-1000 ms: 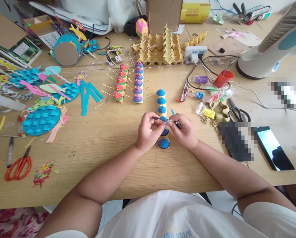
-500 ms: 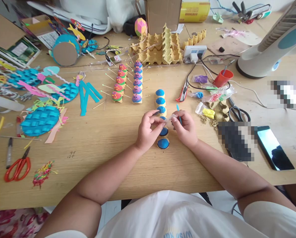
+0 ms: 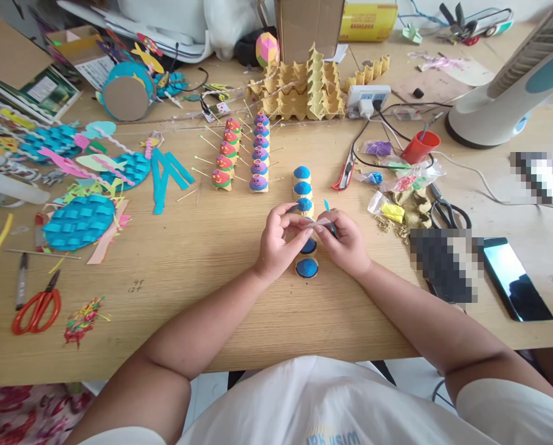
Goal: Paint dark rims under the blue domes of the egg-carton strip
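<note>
Over a strip of egg-carton cups topped with blue domes (image 3: pixel 303 188), my hands meet at the fingertips. My left hand (image 3: pixel 280 242) is closed, pinching one end of a small whitish, film-like piece (image 3: pixel 321 222). My right hand (image 3: pixel 346 245) grips the other side of that piece. A thin blue stick-like tool (image 3: pixel 327 205) also pokes up from the right fingers, its lower part hidden. The nearest domes show dark rims; my fingers cover part of the middle ones. Further left stand a red-topped carton strip (image 3: pixel 228 149) and a purple one (image 3: pixel 260 152), both with thin sticks poking out.
To the right lie a red cutter knife (image 3: pixel 345 172), a red cup (image 3: pixel 419 147), a yellow clay packet (image 3: pixel 392 212), black-handled scissors (image 3: pixel 448 213) and a phone (image 3: pixel 517 279). Orange scissors (image 3: pixel 37 311) and blue woven discs (image 3: pixel 78 222) are on the left. Egg cartons (image 3: pixel 299 93) stand behind.
My right fingers have come closer to my left fingertips, and the whitish piece now lies flatter between them. The view has shifted slightly; the carton strips stay put.
</note>
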`<state>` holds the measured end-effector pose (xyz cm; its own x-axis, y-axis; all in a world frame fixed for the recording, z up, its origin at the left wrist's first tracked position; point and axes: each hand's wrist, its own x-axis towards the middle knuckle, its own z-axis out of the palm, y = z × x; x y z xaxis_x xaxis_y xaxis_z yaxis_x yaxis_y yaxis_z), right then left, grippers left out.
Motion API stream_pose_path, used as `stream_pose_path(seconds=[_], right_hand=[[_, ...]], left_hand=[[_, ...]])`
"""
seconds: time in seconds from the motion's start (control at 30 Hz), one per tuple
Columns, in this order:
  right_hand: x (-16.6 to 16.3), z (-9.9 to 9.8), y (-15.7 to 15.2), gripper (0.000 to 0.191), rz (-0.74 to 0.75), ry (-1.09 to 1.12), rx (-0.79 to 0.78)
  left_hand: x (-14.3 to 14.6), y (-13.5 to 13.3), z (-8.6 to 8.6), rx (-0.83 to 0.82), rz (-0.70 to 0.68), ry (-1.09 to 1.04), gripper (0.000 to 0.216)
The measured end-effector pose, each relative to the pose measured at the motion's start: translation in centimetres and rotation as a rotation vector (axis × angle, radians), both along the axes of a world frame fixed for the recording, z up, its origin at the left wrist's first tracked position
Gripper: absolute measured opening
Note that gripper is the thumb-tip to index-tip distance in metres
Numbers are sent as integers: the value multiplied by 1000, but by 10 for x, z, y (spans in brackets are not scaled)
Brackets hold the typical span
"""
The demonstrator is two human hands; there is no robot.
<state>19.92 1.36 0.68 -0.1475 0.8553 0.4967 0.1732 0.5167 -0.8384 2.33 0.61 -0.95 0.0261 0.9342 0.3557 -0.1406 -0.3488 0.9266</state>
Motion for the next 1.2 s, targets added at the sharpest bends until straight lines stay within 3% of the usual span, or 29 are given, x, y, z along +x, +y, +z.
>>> stream_pose_path(seconds=[0.27, 0.77, 1.03, 1.2], right_hand=[[1, 4, -3, 30, -30, 57, -51], [5, 7, 1, 30, -67, -7, 16], [21, 0, 27, 27, -341, 61, -146], [50, -6, 52, 12, -554, -145, -45]], left_hand=[[-1, 0, 0, -34, 43, 51, 53], [-1, 0, -1, 3, 31, 0, 53], [-5, 3, 1, -40, 130, -25, 46], [-9, 8, -1, -173, 162, -48, 53]])
